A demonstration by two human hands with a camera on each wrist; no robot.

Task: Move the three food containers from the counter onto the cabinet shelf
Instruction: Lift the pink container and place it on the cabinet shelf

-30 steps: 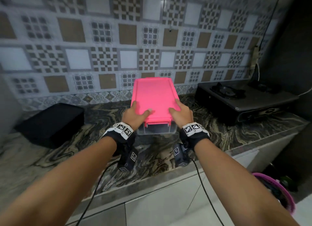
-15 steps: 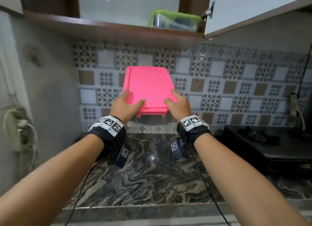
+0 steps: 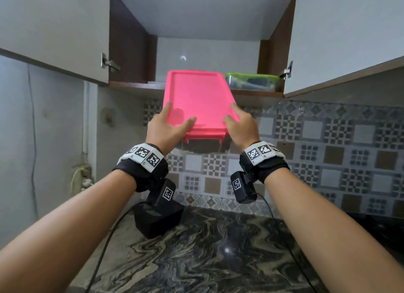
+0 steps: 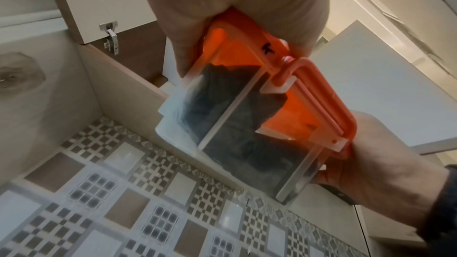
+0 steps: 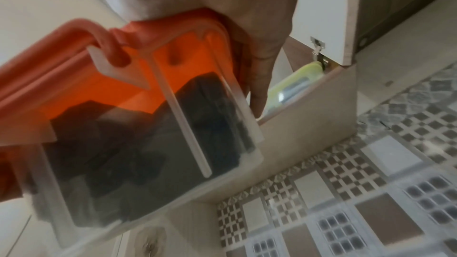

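A clear food container with a pink lid is held up in the air in front of the open cabinet, its far end level with the shelf edge. My left hand grips its near left corner, thumb on the lid. My right hand grips the near right corner the same way. From below, the container shows dark contents through clear walls. A second container with a green lid stands on the shelf at the right.
Both white cabinet doors hang open to either side. A black box sits on the marbled counter below my left wrist. Patterned tiles cover the wall. A stove edge shows at the far right.
Both hands have raised the pink-lidded container from just above the counter to shelf height, and the view has tilted up so the open cabinet now shows.
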